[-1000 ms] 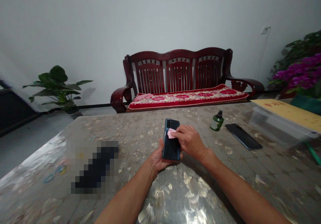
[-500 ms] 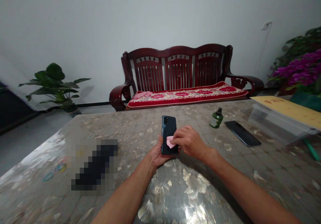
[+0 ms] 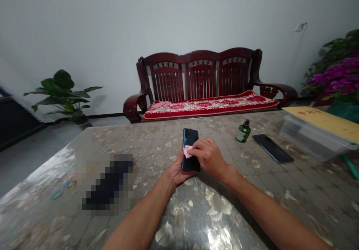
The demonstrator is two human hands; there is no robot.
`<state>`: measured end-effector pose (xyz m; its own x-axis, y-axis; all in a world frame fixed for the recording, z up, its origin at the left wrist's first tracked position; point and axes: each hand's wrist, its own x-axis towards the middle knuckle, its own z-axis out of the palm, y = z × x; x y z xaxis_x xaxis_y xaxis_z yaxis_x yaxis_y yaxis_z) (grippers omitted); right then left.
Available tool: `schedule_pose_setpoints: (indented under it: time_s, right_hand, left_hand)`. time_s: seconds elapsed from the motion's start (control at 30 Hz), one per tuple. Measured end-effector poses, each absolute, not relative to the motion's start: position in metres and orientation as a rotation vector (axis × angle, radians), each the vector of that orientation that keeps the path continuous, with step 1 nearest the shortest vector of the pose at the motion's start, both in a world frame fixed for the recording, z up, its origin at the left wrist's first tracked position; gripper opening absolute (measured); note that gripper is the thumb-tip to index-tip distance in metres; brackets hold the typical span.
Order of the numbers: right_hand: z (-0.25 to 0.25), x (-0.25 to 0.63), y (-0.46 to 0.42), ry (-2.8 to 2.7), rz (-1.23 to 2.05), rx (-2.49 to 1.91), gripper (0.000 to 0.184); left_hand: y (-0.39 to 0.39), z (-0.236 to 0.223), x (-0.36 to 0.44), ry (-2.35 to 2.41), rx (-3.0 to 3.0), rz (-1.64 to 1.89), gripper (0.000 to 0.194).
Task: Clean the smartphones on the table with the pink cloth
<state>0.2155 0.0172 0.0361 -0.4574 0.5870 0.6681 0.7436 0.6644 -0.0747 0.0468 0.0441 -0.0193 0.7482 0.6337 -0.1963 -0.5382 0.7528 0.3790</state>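
Observation:
A dark blue smartphone (image 3: 191,164) stands tilted over the table, its back with the camera block toward me. My left hand (image 3: 177,172) is closed round its lower end, thumb along the left edge. Between the fingers of my right hand (image 3: 209,154) is a small pink cloth (image 3: 187,151), pressed flat against the middle of the phone's back. The right fingertips partly cover the cloth and the phone's right side.
On the patterned table (image 3: 151,141) are a green bottle (image 3: 243,131), a second phone (image 3: 272,149) and a clear plastic box (image 3: 311,139) with a yellow sheet (image 3: 322,121) on top. Colourful bands (image 3: 67,186) lie left, beside a pixelated dark patch. A wooden bench (image 3: 199,70) stands behind.
My right hand has slid the pink cloth up and slightly left across the phone's back. The left hand still holds the phone; the whole view has shifted a little.

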Motion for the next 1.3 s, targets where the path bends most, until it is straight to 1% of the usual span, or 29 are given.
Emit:
schedule_pose_setpoints:
  time_s: [0.1, 0.2, 0.3, 0.47, 0.6, 0.7, 0.77, 0.9, 0.97, 1.03, 1.1, 1.2, 1.27, 1.3]
  right_hand:
    - [0.035, 0.214, 0.008, -2.344, -0.278, -0.879, 0.015]
    - [0.039, 0.222, 0.004, -2.473, -0.292, -0.757, 0.014]
    - [0.045, 0.235, 0.01, -2.489, -0.293, -0.77, 0.015]
    - [0.052, 0.246, 0.021, -2.425, -0.316, -0.861, 0.018]
    - [0.056, 0.24, 0.01, -2.584, -0.196, -0.737, 0.019]
    - [0.059, 0.238, 0.005, -2.667, -0.172, -0.674, 0.018]
    - [0.059, 0.241, 0.009, -2.638, -0.208, -0.713, 0.017]
    - [0.055, 0.248, 0.027, -2.367, -0.285, -0.975, 0.016]
    - [0.051, 0.248, 0.031, -2.219, -0.287, -1.086, 0.014]
    - [0.046, 0.243, 0.028, -2.145, -0.268, -1.105, 0.014]
    - [0.042, 0.237, 0.02, -2.176, -0.238, -1.032, 0.016]
    - [0.039, 0.232, 0.007, -2.372, -0.153, -0.875, 0.021]
    - [0.039, 0.235, 0.004, -2.392, -0.023, -0.833, 0.024]
    - [0.04, 0.237, 0.005, -2.311, 0.06, -0.838, 0.025]
  left_hand:
    - [0.046, -0.024, 0.045, 0.333, 0.33, 0.647, 0.057]
    - [0.046, -0.026, 0.047, 0.348, 0.331, 0.64, 0.057]
    - [0.045, -0.022, 0.049, 0.333, 0.325, 0.667, 0.056]
    - [0.044, -0.017, 0.05, 0.312, 0.333, 0.681, 0.063]
    - [0.045, -0.023, 0.047, 0.318, 0.33, 0.676, 0.058]
    - [0.047, -0.026, 0.045, 0.322, 0.351, 0.668, 0.056]
    - [0.047, -0.026, 0.046, 0.319, 0.359, 0.67, 0.059]
    - [0.043, -0.018, 0.047, 0.284, 0.391, 0.638, 0.075]
    - [0.041, -0.015, 0.047, 0.266, 0.406, 0.615, 0.079]
    - [0.041, -0.015, 0.046, 0.262, 0.414, 0.615, 0.08]
    - [0.044, -0.018, 0.045, 0.277, 0.417, 0.634, 0.078]
    - [0.048, -0.025, 0.041, 0.332, 0.427, 0.645, 0.064]
    - [0.05, -0.027, 0.039, 0.356, 0.476, 0.635, 0.057]
    - [0.049, -0.025, 0.038, 0.356, 0.518, 0.622, 0.056]
